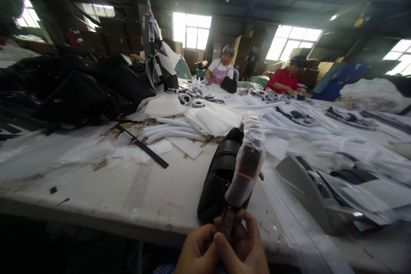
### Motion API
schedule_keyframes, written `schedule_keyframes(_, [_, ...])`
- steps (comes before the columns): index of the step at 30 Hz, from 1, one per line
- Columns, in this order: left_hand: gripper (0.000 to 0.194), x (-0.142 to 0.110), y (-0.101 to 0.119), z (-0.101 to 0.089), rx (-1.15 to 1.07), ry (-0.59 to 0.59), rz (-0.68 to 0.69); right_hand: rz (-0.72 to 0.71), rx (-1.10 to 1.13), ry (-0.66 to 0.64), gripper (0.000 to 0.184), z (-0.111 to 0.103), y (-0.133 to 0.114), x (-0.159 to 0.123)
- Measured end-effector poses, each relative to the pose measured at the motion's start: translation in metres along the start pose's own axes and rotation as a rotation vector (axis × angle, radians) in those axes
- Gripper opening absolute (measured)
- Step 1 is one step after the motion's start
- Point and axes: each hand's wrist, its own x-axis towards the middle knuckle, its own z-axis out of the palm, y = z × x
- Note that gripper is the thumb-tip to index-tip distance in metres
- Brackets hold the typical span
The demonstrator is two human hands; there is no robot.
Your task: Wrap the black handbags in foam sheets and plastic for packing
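Note:
A black handbag (212, 188) rests at the near edge of the table in front of me. Its strap (241, 182) arches up, covered in white wrapping, with a buckle (249, 160) showing through the translucent cover. At the strap's bare dark lower end, my left hand (201, 246) pinches with thumb and finger. My right hand (245, 244) is closed around the same end from the other side, its thumb touching the left fingers. What lies between the fingertips is partly hidden.
A grey tape dispenser (313, 197) stands to the right. White foam sheets (210, 117) and tubes cover the table's middle. Black bags (83, 94) are piled at left, near a black strip (144, 147). Two people (220, 68) work across the table, one in red (284, 79).

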Motion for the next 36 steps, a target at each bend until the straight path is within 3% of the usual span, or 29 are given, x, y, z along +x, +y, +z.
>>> schedule_keyframes(5, [0.05, -0.004, -0.001, 0.005, 0.261, 0.109, 0.141, -0.004, -0.022, 0.038, 0.054, 0.003, -0.001, 0.005])
schedule_keyframes(10, [0.052, -0.003, -0.006, 0.001, 0.236, 0.097, 0.067, 0.103, -0.015, -0.014, 0.044, -0.002, -0.012, 0.007])
schedule_keyframes(14, [0.058, -0.003, 0.002, -0.003, 0.257, 0.029, -0.067, -0.062, -0.453, 0.046, 0.044, -0.028, -0.036, 0.009])
schedule_keyframes(17, [0.059, -0.002, 0.008, -0.007, 0.358, 0.004, -0.031, -0.228, -0.734, 0.163, 0.046, -0.047, -0.068, 0.018])
schedule_keyframes(18, [0.058, -0.001, 0.009, -0.009, 0.427, -0.025, 0.006, -0.279, -0.733, 0.152, 0.046, -0.048, -0.08, 0.023])
schedule_keyframes(20, [0.049, 0.0, 0.007, -0.013, 0.618, -0.093, 0.097, -0.331, -0.575, 0.007, 0.053, -0.04, -0.104, 0.035])
schedule_keyframes(23, [0.031, 0.003, 0.007, -0.02, 0.899, -0.147, 0.161, -0.199, -0.207, -0.305, 0.059, -0.01, -0.14, 0.055])
schedule_keyframes(28, [0.03, 0.004, 0.039, -0.032, 1.064, -0.212, 0.222, 0.052, -0.009, -0.381, 0.039, 0.03, -0.206, 0.082])
schedule_keyframes(30, [0.037, 0.006, 0.062, -0.036, 1.018, -0.096, 0.324, 0.047, -0.062, -0.395, 0.032, 0.035, -0.232, 0.095])
schedule_keyframes(32, [0.038, 0.011, 0.085, -0.042, 0.922, 0.111, 0.46, -0.007, -0.155, -0.398, 0.028, 0.038, -0.257, 0.109])
schedule_keyframes(34, [0.038, 0.021, 0.104, -0.047, 0.878, 0.278, 0.586, -0.066, -0.266, -0.406, 0.031, 0.042, -0.279, 0.122])
schedule_keyframes(36, [0.045, 0.033, 0.116, -0.052, 0.938, 0.355, 0.687, -0.131, -0.367, -0.408, 0.038, 0.047, -0.296, 0.133])
